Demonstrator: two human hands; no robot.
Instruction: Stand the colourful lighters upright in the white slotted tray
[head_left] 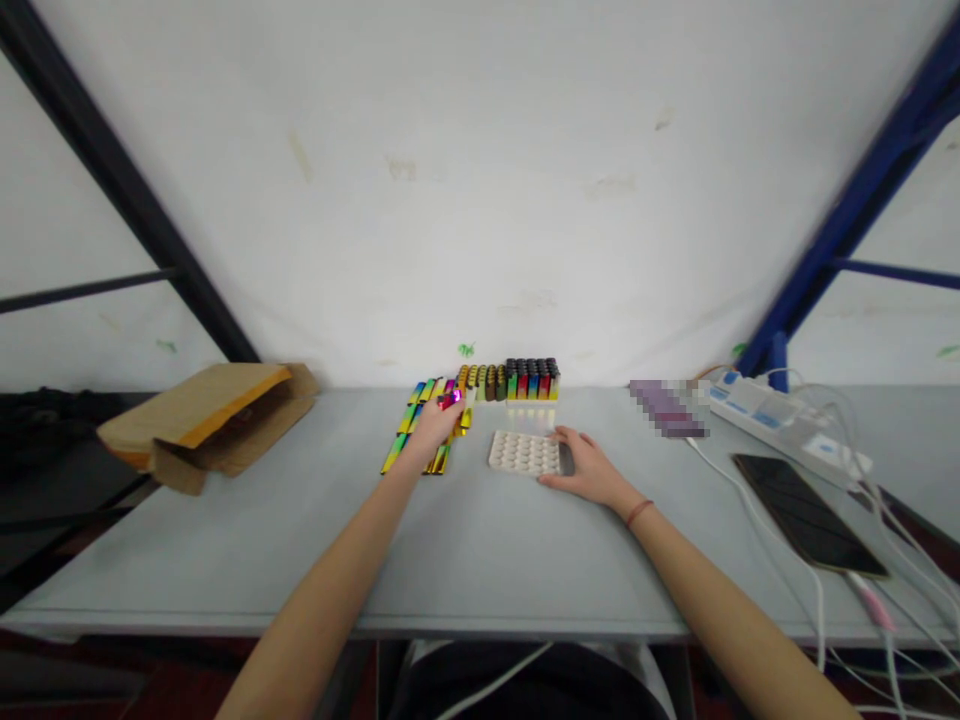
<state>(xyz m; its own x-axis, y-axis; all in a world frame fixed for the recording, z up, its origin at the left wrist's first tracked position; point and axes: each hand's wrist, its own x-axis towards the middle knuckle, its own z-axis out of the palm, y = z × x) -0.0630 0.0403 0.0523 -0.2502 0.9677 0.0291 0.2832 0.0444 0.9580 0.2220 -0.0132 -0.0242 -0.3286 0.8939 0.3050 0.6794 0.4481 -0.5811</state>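
Note:
My left hand [433, 424] is closed, its fingertips on a shiny pink-red lighter [451, 400]. Under and around it, rows of glossy yellow, green and blue lighter-shaped pieces [403, 432] lie flat on the table. My right hand [589, 468] grips the right end of a white tray [523, 453] with rows of round holes, thumb at the near edge and fingers at the far one. Behind the tray stands a block of upright lighters [533, 380] with black tops and multicoloured bodies. Left of that block are upright pieces with gold-coloured tops [482, 380].
A torn-open brown paper package [214, 415] lies on the left of the grey table [465, 570]. To the right are a blurred-out purple object [666, 408], a white power strip [784, 425], a dark phone [808, 512] and loose white cables. A white wall rises behind.

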